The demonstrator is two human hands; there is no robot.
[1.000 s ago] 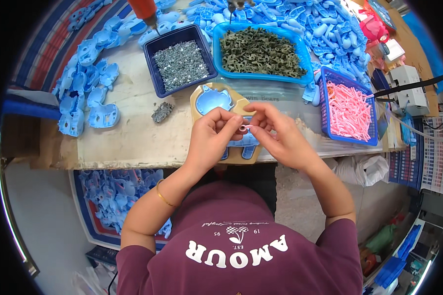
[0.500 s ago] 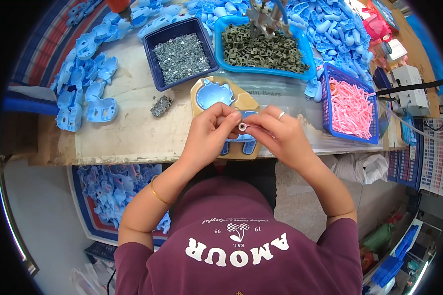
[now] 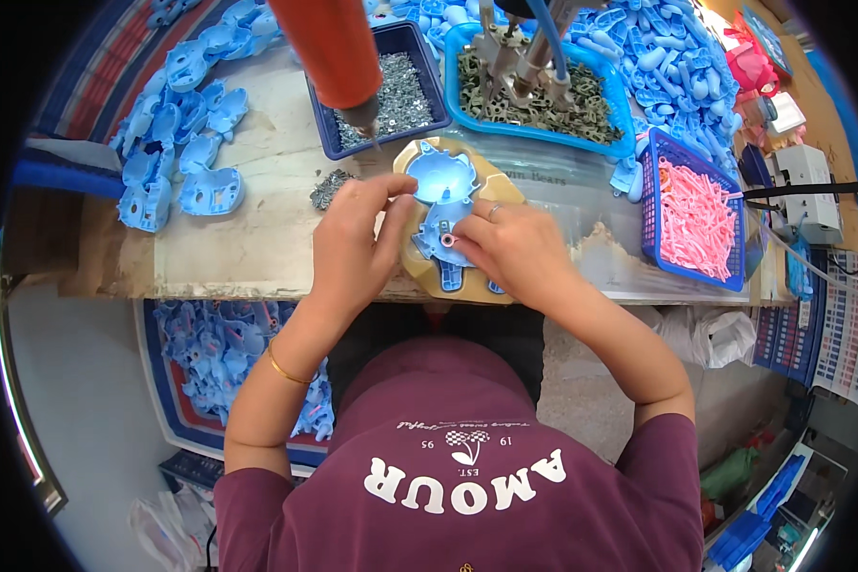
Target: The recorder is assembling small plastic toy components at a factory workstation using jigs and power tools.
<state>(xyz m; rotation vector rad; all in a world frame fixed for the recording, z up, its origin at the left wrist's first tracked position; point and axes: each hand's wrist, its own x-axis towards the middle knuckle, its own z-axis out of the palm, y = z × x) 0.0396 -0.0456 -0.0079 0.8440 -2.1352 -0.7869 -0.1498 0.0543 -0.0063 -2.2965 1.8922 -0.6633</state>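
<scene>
A blue animal-shaped plastic shell half (image 3: 445, 178) lies hollow side up in a tan fixture (image 3: 501, 188) at the table's front. My right hand (image 3: 520, 250) pinches a small pink plastic piece with a ring end (image 3: 449, 240) and holds it at the shell's lower part. The rest of that piece is hidden under my fingers. Nothing shows in my left hand (image 3: 360, 235). Its thumb and forefinger are apart, with the forefinger's tip close to the shell's left edge.
An orange power screwdriver (image 3: 324, 57) hangs above the left side of the fixture. Behind stand a dark blue tray of small metal parts (image 3: 431, 88) and a light blue tray of dark clips (image 3: 608, 143). A basket of pink pieces (image 3: 650, 214) stands right; blue shells (image 3: 210, 191) lie left.
My hands have parted. The right has lowered the pink piece to the shell, and the left has let go and moved left. More of the orange screwdriver shows, and the view has shifted.
</scene>
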